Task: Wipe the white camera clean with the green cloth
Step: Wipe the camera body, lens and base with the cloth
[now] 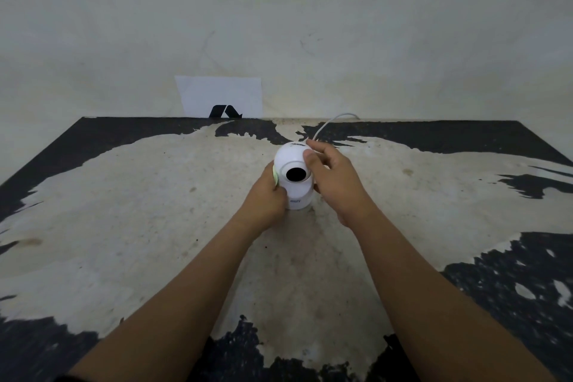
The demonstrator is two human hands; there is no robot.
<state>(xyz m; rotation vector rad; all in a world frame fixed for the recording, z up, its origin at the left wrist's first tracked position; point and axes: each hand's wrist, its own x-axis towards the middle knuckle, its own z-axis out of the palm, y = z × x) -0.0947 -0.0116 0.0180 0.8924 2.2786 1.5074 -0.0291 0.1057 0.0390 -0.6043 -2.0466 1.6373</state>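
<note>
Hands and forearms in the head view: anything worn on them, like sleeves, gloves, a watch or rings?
Nothing worn shows. The left hand and right hand are bare, with no gloves, and I see no rings. Both forearms are uncovered from wrist to the bottom edge of the picture: no sleeves, watch or bands. Short, unpainted nails show on the right thumb.

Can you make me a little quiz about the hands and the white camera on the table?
1. True or false: the green cloth is pressed against the white camera by the left hand.
2. Which hand steadies the camera's round head? A) right hand B) left hand C) neither
3. Fill in: a thin white ____ runs from behind the camera toward the wall.

Key: 1 true; 2 A; 3 cable.
</note>
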